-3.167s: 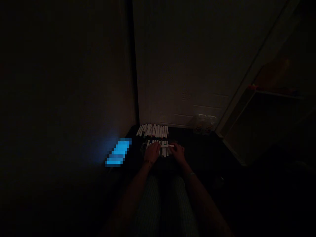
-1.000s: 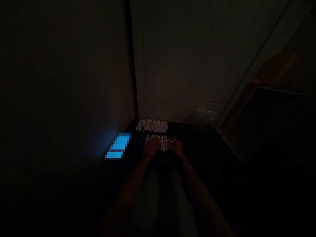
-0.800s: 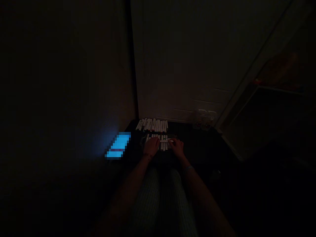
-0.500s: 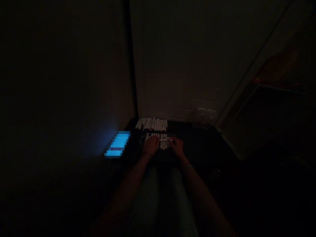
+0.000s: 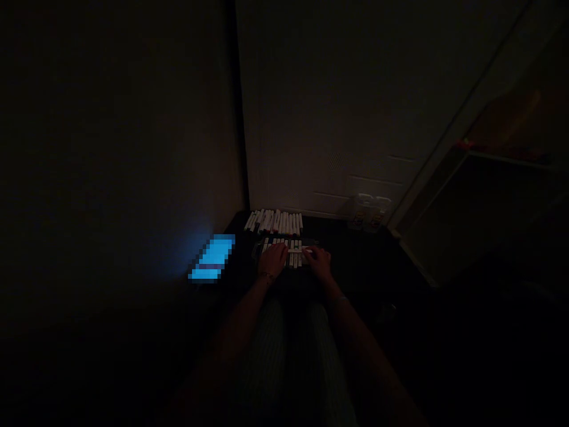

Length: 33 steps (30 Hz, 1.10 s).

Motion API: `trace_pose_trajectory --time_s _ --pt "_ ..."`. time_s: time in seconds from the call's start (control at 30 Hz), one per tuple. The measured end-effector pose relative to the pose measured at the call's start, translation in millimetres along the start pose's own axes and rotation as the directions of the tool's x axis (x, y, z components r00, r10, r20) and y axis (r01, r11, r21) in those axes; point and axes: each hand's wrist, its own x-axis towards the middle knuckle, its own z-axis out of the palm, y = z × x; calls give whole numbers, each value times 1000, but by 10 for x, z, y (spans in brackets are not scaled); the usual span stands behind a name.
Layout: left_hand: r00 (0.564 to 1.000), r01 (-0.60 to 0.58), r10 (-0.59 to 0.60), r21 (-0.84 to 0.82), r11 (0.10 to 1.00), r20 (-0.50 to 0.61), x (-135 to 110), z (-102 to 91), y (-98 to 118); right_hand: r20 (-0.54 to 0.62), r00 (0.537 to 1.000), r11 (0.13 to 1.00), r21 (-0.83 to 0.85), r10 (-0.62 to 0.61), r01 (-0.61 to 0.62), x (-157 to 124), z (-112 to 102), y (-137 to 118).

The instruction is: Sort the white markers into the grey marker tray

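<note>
A white marker (image 5: 295, 251) lies crosswise between my hands, over a row of other white markers (image 5: 295, 261) standing side by side in what looks like a dark case. At its left end, my left hand (image 5: 272, 260) has its fingers closed on the marker and covers part of the row. The other end is pinched by my right hand (image 5: 319, 261). Fine detail of the fingertips is lost in the dimness. Behind the case, a second row of white markers (image 5: 278, 222) is lined up near the wall.
Left of the case is a glowing blue, pixelated screen (image 5: 212, 258). Two clear plastic containers (image 5: 370, 211) stand at the back right of the dark table (image 5: 373, 261). Walls rise behind and to the left. The room is very dark.
Both hands stay nearly in place with the marker between them. The view has shifted very slightly.
</note>
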Motion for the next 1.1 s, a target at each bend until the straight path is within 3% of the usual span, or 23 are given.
trace_pose_trajectory --time_s 0.23,0.47,1.1 --pt "998 -54 54 1 999 -38 -12 66 -87 -71 997 999 4 -32 33 -2 140 89" --pt "1000 -12 12 12 1000 22 -7 24 -30 -19 1000 1000 -3 6 -6 4 58 35" --pt "1000 -30 30 51 998 -6 -17 51 -26 -29 1000 1000 24 -3 3 4 46 27"
